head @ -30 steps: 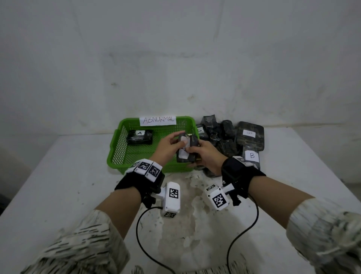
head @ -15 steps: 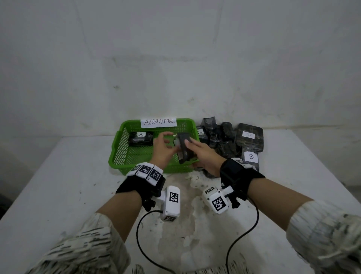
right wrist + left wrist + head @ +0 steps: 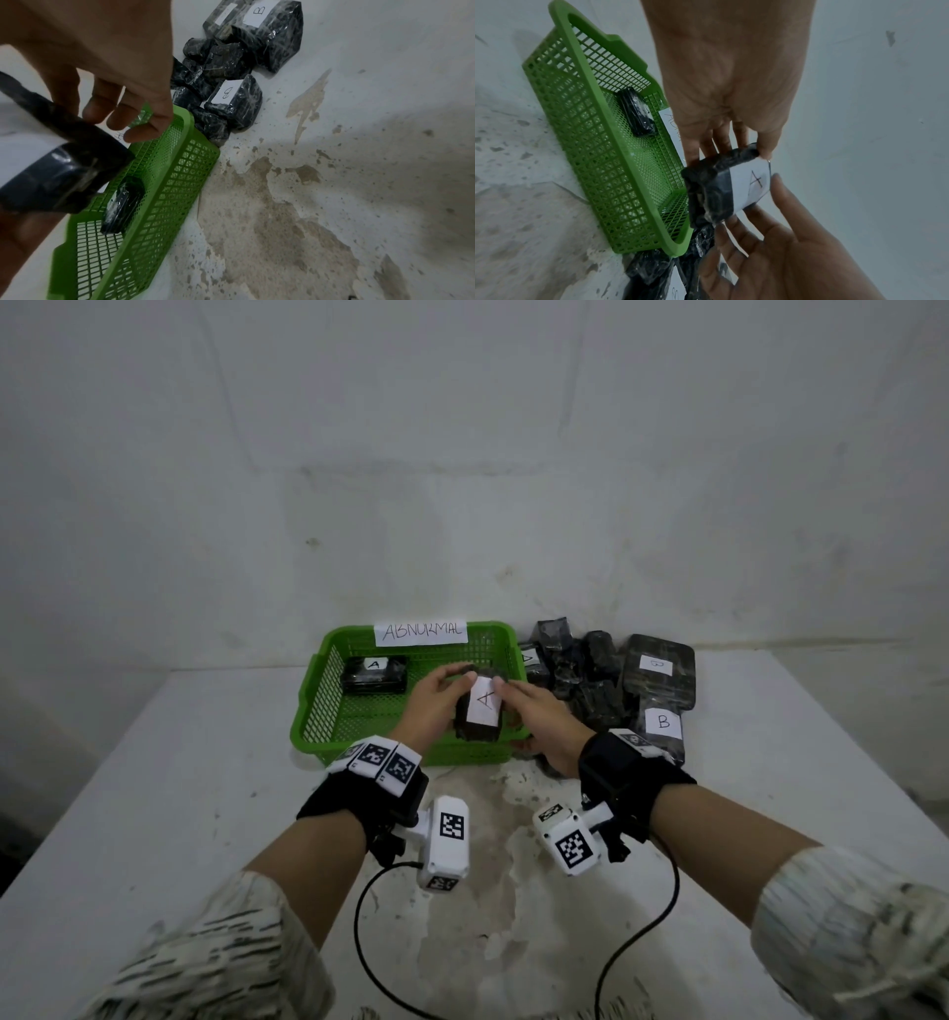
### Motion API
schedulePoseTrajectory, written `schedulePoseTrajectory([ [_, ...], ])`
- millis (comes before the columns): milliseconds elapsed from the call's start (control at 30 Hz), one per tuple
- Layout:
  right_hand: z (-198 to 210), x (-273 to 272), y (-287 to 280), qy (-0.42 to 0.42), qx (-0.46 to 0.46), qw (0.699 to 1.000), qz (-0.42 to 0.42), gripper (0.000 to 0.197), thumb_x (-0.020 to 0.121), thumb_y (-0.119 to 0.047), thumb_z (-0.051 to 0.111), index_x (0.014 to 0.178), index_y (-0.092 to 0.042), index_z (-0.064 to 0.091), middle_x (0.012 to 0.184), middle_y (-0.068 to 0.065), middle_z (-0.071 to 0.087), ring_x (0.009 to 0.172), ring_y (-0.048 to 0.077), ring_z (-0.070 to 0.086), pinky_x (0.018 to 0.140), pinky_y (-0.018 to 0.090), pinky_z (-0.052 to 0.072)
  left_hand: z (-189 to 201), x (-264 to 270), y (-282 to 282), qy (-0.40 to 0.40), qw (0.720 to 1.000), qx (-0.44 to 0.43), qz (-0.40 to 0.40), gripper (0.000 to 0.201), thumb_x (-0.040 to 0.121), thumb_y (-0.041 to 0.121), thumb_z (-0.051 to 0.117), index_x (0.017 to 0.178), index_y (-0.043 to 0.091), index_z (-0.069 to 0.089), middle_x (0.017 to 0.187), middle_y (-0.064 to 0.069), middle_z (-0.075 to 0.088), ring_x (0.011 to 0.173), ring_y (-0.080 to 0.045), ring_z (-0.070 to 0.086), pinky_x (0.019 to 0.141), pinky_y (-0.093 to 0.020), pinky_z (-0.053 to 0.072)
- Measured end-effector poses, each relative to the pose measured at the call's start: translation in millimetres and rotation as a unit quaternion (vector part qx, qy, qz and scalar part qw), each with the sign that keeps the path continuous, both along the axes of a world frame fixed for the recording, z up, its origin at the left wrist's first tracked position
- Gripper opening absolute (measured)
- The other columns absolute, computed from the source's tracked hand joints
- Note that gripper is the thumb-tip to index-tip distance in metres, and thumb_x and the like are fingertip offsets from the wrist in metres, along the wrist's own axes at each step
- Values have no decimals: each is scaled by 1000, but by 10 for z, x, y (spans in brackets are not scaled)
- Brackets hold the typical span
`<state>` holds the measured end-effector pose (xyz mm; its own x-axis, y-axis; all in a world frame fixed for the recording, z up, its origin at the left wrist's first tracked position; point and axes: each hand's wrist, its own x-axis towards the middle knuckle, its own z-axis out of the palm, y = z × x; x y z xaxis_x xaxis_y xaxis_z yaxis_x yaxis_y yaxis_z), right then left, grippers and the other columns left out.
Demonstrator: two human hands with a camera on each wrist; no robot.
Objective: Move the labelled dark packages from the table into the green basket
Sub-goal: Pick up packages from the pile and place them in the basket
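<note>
A dark wrapped package with a white label "A" [image 3: 480, 711] hangs over the right end of the green basket [image 3: 400, 755], label facing me. My left hand [image 3: 457, 677] grips its left side, fingers behind and thumb on top [image 3: 765, 148]. My right hand [image 3: 506, 688] pinches its right edge with thumb and index finger. The other right fingers [image 3: 133, 113] hang free. Another "A" package [image 3: 374, 674] lies in the basket's far left corner. Several dark packages [image 3: 590, 680] are piled on the table right of the basket.
A paper sign reading ABNORMAL [image 3: 421, 632] is fixed to the basket's far rim. A package labelled "B" [image 3: 662, 726] lies at the pile's near edge, by my right wrist. The white table [image 3: 154, 788] is stained in front of the basket, and the wall stands close behind.
The held package, edge-on half a second ago, has been turned so its "A" label faces me. Both hands stayed over the basket's right end.
</note>
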<state>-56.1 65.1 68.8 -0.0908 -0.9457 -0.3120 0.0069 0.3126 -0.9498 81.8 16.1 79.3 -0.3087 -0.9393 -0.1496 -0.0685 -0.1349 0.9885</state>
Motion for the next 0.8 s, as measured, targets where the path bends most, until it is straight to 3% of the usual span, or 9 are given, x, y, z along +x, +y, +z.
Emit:
schedulePoseTrajectory([
  [67, 11, -24, -10, 3, 17, 1000, 1, 52, 93, -53, 51, 132, -19, 54, 135, 1, 54, 116, 22, 51, 89, 39, 45, -4, 19, 13, -1, 1000, -3, -6, 31, 95, 17, 51, 125, 9, 56, 125, -14, 59, 102, -22, 57, 85, -42, 52],
  [167, 11, -49, -21, -3, 11, 1000, -14, 46, 92, -48, 55, 122, -12, 57, 127, 5, 59, 108, 21, 57, 79, 37, 47, -9, 32, 44, -3, 1000, 10, -21, 33, 96, 19, 51, 127, 10, 55, 125, -11, 60, 107, -21, 57, 85, -40, 52],
  [267, -13, -40, -27, 23, -21, 999, -33, 40, 93, -47, 54, 113, -12, 52, 126, 10, 58, 117, 26, 55, 88, 41, 47, -11, 4, 66, -22, 998, 2, -52, 36, 95, 14, 51, 130, 8, 52, 126, -13, 59, 110, -24, 58, 87, -42, 53],
  [367, -8, -23, -27, 9, -23, 999, -32, 43, 93, -46, 56, 120, -14, 50, 124, 6, 58, 116, 25, 56, 95, 47, 51, -11, -33, 65, -28, 999, -22, -35, 37, 94, 10, 53, 131, 7, 49, 128, -17, 57, 115, -32, 57, 92, -49, 51],
  [433, 26, -14, -18, -9, -25, 999, -21, 42, 93, -39, 59, 125, -14, 49, 117, 0, 61, 111, 20, 59, 90, 43, 53, -6, -35, 52, -11, 1000, -18, -14, 39, 93, 11, 55, 131, 6, 48, 130, -17, 55, 118, -33, 55, 92, -50, 51],
  [600, 51, -18, -14, -11, -41, 999, -28, 39, 95, -26, 59, 128, -8, 47, 123, 10, 62, 106, 21, 62, 78, 34, 55, -27, 12, 30, -2, 999, 8, -41, 43, 93, 15, 55, 134, 10, 47, 131, -13, 56, 117, -28, 57, 91, -49, 52],
  [700, 30, -13, -29, -35, -34, 999, -19, 46, 91, -20, 65, 131, -8, 46, 125, 13, 62, 111, 26, 62, 87, 39, 54, -44, 38, 24, 5, 999, 3, -33, 42, 93, 12, 54, 135, 10, 46, 132, -15, 54, 118, -31, 56, 90, -49, 53],
  [800, 13, -1, -25, -31, -35, 999, -6, 56, 85, -9, 70, 134, -8, 42, 124, 17, 62, 109, 30, 63, 84, 34, 54, -54, 57, 22, 9, 999, 9, -40, 44, 93, 11, 54, 136, 10, 44, 133, -14, 54, 114, -29, 57, 84, -40, 55],
])
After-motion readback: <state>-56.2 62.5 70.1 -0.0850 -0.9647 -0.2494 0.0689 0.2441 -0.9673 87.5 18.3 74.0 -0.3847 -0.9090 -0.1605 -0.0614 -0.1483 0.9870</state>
